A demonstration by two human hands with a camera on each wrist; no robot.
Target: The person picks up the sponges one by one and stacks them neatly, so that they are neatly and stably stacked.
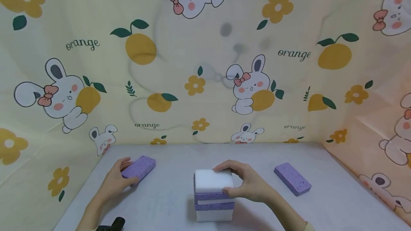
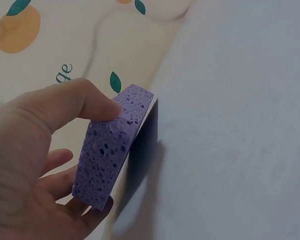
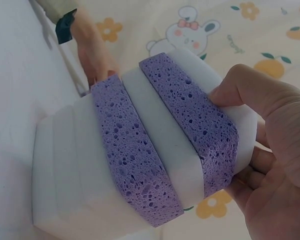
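Observation:
At the left of the table, my left hand (image 1: 116,179) pinches a purple sponge (image 1: 141,168) between thumb and fingers. The left wrist view shows that purple sponge (image 2: 107,150) tilted, with a dark shadow beside it. In the middle stands a stack of white and purple sponges. My right hand (image 1: 248,183) grips its top from the right side, around the top white sponge (image 1: 212,181). Up close, the right thumb lies at the seam between this white sponge and the upper purple sponge (image 3: 190,115). Below come another white sponge, a lower purple sponge (image 3: 132,150) and several white sponges (image 3: 70,170).
Another purple sponge (image 1: 293,179) lies on the white table (image 1: 167,202) to the right of the stack. A black object (image 1: 112,224) shows by the left wrist. A patterned cloth (image 1: 205,109) with rabbits and oranges hangs behind the table and along its sides.

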